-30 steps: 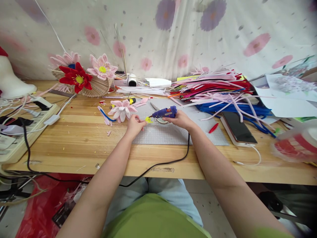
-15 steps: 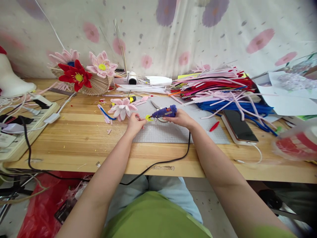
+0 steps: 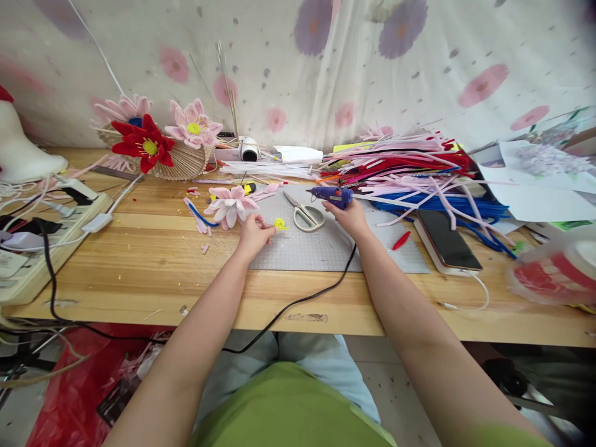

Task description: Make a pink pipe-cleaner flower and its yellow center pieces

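Observation:
My left hand (image 3: 257,236) pinches a small yellow flower centre (image 3: 279,224) at its edge, over the grey cutting mat (image 3: 298,257). In my right hand (image 3: 348,217) is a blue hot glue gun (image 3: 336,197), its nozzle pointing left, away from the yellow piece. Scissors (image 3: 305,215) with pale handles lie on the mat between my hands. Just beyond my left hand sits a pink and white flower (image 3: 230,206) of fuzzy petals.
Pipe cleaners in pink and red (image 3: 410,161) and blue ones (image 3: 447,210) pile up at the back right. A phone (image 3: 447,239) lies to the right. Finished flowers (image 3: 149,148) stand back left, near a power strip (image 3: 51,248). The glue gun's black cord (image 3: 302,305) crosses the table edge.
My right hand has drawn the glue gun to the right and back, off the yellow flower centre, uncovering the scissors. My left hand stays nearly still, holding the yellow piece.

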`<action>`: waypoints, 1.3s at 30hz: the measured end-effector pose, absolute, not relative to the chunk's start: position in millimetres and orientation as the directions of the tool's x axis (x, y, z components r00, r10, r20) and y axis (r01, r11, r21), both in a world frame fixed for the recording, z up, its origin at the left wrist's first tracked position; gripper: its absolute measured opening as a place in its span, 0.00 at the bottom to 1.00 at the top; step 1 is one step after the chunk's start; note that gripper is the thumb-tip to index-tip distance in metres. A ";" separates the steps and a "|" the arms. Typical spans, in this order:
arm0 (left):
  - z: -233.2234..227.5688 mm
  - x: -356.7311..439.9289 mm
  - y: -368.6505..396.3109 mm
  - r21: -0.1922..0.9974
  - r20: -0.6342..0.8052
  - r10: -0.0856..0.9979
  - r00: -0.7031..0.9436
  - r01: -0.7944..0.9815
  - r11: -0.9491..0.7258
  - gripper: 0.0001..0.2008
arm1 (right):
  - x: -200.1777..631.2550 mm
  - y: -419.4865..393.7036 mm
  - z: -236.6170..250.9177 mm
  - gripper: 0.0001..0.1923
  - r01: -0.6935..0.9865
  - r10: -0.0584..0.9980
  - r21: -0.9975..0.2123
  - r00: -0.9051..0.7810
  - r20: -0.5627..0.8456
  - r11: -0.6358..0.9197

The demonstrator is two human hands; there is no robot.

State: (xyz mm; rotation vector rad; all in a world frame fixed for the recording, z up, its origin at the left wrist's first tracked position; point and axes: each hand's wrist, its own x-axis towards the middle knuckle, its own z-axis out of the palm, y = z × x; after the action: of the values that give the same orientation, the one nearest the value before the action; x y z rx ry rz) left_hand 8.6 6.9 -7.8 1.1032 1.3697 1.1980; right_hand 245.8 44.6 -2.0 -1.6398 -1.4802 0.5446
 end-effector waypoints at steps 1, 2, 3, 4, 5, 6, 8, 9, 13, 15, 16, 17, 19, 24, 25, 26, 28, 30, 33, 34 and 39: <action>-8.0 8.3 6.9 0.995 -0.096 0.989 -0.117 0.030 0.100 0.23 | 249.0 48.5 -4.8 0.27 0.610 0.943 -0.792 0.251 0.220 0.022; -8.4 8.0 6.9 0.995 -0.091 0.989 -0.115 0.028 0.095 0.23 | 251.4 52.0 -7.2 0.27 0.634 0.935 -0.773 0.277 0.224 -0.002; -8.8 7.7 7.0 0.996 -0.087 0.989 -0.116 0.027 0.091 0.22 | 253.0 55.1 -9.3 0.26 0.661 0.933 -0.750 0.284 0.221 -0.024; -9.2 7.4 7.0 0.996 -0.083 0.989 -0.118 0.024 0.087 0.22 | 253.6 57.6 -11.1 0.26 0.689 0.936 -0.723 0.282 0.212 -0.044; -9.6 7.1 6.9 0.996 -0.082 0.989 -0.122 0.020 0.085 0.23 | 253.5 59.5 -12.4 0.26 0.716 0.940 -0.695 0.277 0.198 -0.064; -9.7 7.0 6.9 0.996 -0.082 0.989 -0.125 0.014 0.084 0.23 | 252.8 60.5 -13.2 0.26 0.739 0.945 -0.668 0.271 0.182 -0.083; -9.5 7.1 6.6 0.996 -0.084 0.988 -0.128 -0.004 0.084 0.23 | 251.6 59.6 -12.6 0.27 0.777 0.950 -0.619 0.267 0.160 -0.114; -9.1 7.2 6.5 0.996 -0.085 0.988 -0.129 -0.019 0.083 0.24 | 251.8 57.6 -10.8 0.28 0.794 0.952 -0.595 0.264 0.156 -0.122; -6.4 7.1 6.0 0.993 -0.094 0.985 -0.145 -0.088 0.082 0.25 | 263.0 42.0 8.9 0.28 0.897 0.941 -0.431 0.224 0.252 -0.098; -5.0 6.5 6.0 0.990 -0.100 0.983 -0.157 -0.118 0.082 0.25 | 270.2 33.2 22.9 0.23 0.931 0.955 -0.346 0.200 0.218 -0.116; -4.5 6.1 6.0 0.988 -0.103 0.982 -0.158 -0.130 0.082 0.25 | 271.7 29.5 29.1 0.21 0.935 0.976 -0.335 0.167 0.137 -0.113; -4.2 5.7 5.9 0.987 -0.104 0.982 -0.154 -0.140 0.083 0.25 | 270.8 26.5 33.9 0.20 0.931 0.994 -0.355 0.103 0.044 -0.081; -3.8 5.0 5.6 0.984 -0.103 0.985 -0.139 -0.160 0.080 0.25 | 260.0 22.8 37.3 0.18 0.858 0.992 -0.510 -0.106 -0.068 0.057; -1.5 5.4 2.5 0.971 -0.126 0.990 -0.062 -0.213 0.110 0.27 | 203.6 22.9 16.3 0.20 0.308 0.882 -0.928 -0.469 0.043 0.209; -0.7 5.9 1.8 0.970 -0.133 0.990 -0.039 -0.211 0.122 0.27 | 194.4 23.7 11.1 0.20 0.246 0.864 -0.947 -0.501 0.056 0.204; -0.1 6.3 1.1 0.970 -0.136 0.991 -0.019 -0.205 0.129 0.28 | 187.4 24.6 6.8 0.19 0.200 0.850 -0.959 -0.522 0.070 0.202; 0.7 6.9 0.4 0.972 -0.131 0.991 0.007 -0.195 0.130 0.28 | 179.7 26.4 1.0 0.18 0.150 0.840 -0.970 -0.537 0.084 0.193; 0.3 7.1 0.3 0.975 -0.126 0.992 0.024 -0.184 0.129 0.28 | 177.8 27.9 -1.5 0.17 0.125 0.843 -0.976 -0.531 0.088 0.180; -1.3 7.0 0.6 0.982 -0.125 0.990 0.058 -0.135 0.132 0.29 | 178.2 29.6 -2.8 0.17 0.125 0.852 -0.978 -0.518 0.078 0.165; -1.7 7.1 0.5 0.985 -0.124 0.990 0.068 -0.114 0.131 0.29 | 178.0 29.9 -3.1 0.17 0.132 0.856 -0.978 -0.513 0.073 0.163; -1.2 9.5 -1.2 0.992 -0.124 0.990 0.074 -0.026 0.126 0.30 | 174.7 29.1 -2.4 0.18 0.196 0.874 -0.968 -0.484 0.044 0.157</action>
State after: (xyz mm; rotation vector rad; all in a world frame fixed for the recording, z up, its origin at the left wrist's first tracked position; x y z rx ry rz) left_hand 9.5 -1.2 -1.2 1.1277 1.1906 1.0790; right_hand 174.7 29.1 -2.4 -1.0199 -1.7998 1.3615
